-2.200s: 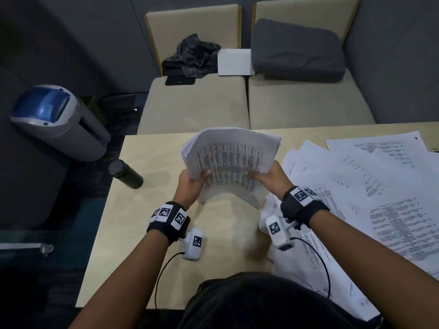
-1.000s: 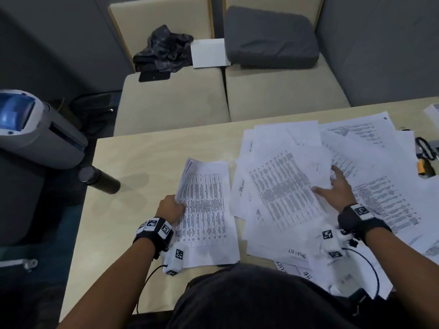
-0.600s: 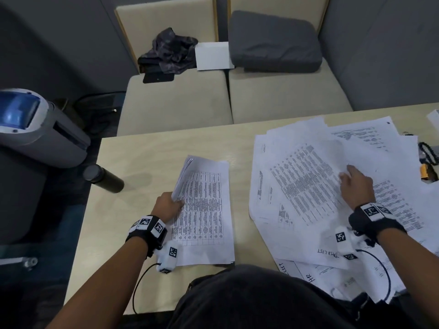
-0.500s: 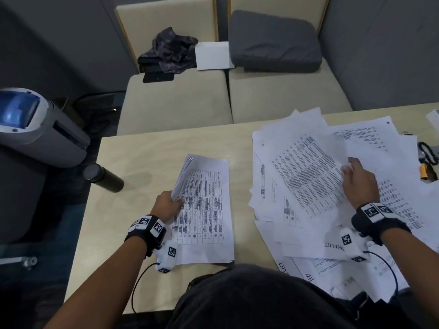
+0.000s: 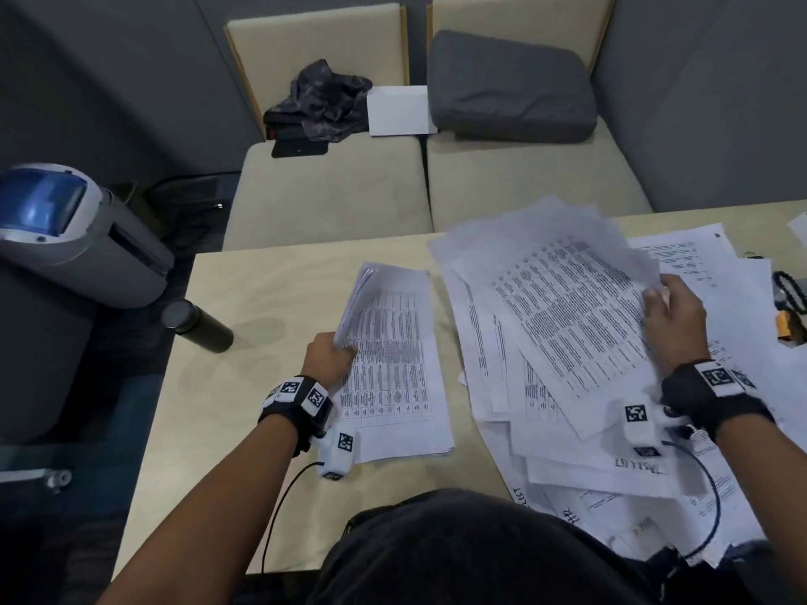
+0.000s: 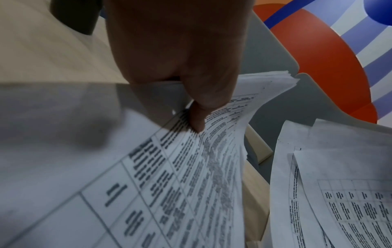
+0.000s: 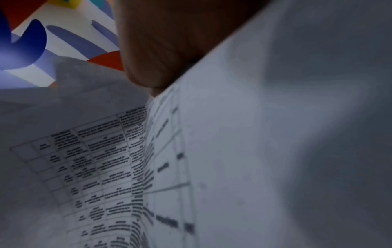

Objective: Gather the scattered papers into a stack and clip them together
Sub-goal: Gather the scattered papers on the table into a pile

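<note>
Head view: left hand (image 5: 328,358) pinches the stack (image 5: 393,364) at its 9 o'clock edge, probably pinning it to the counter (image 5: 270,299). Right hand (image 5: 672,318), grip closed on loose papers (image 5: 563,312) at 3 o'clock, lifts them, likely bound for the stack.

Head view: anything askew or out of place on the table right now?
Yes. The loose papers on the right lie fanned at mixed angles, some overhanging the table's near edge. The stack is neater, but its left edge is lifted and curled where the left hand grips it. The right hand grips several loose sheets.
</note>
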Motion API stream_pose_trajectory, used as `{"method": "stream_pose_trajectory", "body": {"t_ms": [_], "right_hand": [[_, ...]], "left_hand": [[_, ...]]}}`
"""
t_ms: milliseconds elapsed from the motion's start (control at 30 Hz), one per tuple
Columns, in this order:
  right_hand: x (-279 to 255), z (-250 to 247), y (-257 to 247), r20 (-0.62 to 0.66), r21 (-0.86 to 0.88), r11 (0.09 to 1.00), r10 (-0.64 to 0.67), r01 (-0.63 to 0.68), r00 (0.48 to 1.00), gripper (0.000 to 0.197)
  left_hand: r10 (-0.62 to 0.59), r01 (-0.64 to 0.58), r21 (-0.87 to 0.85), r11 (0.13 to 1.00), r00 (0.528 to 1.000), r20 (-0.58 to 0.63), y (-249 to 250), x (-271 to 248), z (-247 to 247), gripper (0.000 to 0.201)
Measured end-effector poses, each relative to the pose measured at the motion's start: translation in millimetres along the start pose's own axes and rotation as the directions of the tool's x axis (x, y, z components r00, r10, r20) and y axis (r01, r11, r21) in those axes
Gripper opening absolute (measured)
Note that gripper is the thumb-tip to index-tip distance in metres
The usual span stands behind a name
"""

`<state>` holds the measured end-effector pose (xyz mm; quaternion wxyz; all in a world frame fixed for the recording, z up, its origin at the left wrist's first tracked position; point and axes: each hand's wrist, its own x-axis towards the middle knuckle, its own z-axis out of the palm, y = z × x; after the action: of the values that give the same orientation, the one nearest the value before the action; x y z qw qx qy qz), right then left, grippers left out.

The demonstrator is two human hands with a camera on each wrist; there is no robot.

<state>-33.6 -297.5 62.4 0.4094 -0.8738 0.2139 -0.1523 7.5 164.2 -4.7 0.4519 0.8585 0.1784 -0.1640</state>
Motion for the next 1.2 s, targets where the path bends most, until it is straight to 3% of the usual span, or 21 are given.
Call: {"method": "stream_pose_trajectory", "body": {"t_ms": [167,300,400,467,633,700,800,900,967,1067,1133,1200], "right_hand": [[1,12,-10,0.128,0.109,0.991,0.069,-0.083,0.989,0.018],[1,30,-8,0.196,0.134,0.979,0.124,-0.152,0.973,0.024],[-2,49,0,0.255,0.051,0.966,0.232,-0.253,0.939,0.037],[-7,64,4,0.352,-0.019,0.959,0.272,-0.284,0.896,0.041],[-38,97,-7,0.540,-0.210,0.926,0.377,-0.314,0.752,0.052],[-53,110,-5,0.571,-0.266,0.914,0.406,-0.306,0.714,0.054],[-67,124,0,0.587,-0.322,0.908,0.415,-0.269,0.695,0.053],[-78,126,1,0.593,-0.325,0.905,0.421,-0.274,0.687,0.049],[-79,126,4,0.606,-0.277,0.921,0.388,-0.273,0.695,0.046],[-73,119,3,0.636,-0.161,0.935,0.342,-0.315,0.692,0.044],[-68,107,-9,0.693,0.018,0.896,0.309,-0.443,0.652,0.057],[-65,94,-25,0.749,0.174,0.801,0.270,-0.573,0.605,0.077]], "left_hand": [[0.067,-0.066,-0.010,0.998,0.992,0.107,7,-11,11,0.024],[0.032,-0.016,-0.081,0.997,0.981,0.192,7,-10,26,0.024],[-0.017,0.075,-0.242,0.967,0.972,0.235,4,-12,38,0.061],[-0.025,0.097,-0.293,0.951,0.970,0.241,3,-12,47,0.071],[0.007,0.029,-0.165,0.986,0.977,0.214,21,-28,58,0.043],[0.012,0.033,-0.148,0.988,0.957,0.289,12,-28,66,0.021],[-0.115,0.145,-0.074,0.987,0.943,0.313,-4,-29,71,0.033],[-0.187,0.253,-0.183,0.950,0.930,0.316,-9,-33,71,0.034],[-0.141,0.239,-0.244,0.940,0.922,0.360,-4,-36,67,0.035],[0.028,0.095,-0.282,0.955,0.915,0.402,12,-41,51,0.044],[0.127,0.006,-0.302,0.953,0.898,0.420,27,-44,34,0.045],[0.198,-0.049,-0.340,0.939,0.886,0.420,35,-45,16,0.043]]}}
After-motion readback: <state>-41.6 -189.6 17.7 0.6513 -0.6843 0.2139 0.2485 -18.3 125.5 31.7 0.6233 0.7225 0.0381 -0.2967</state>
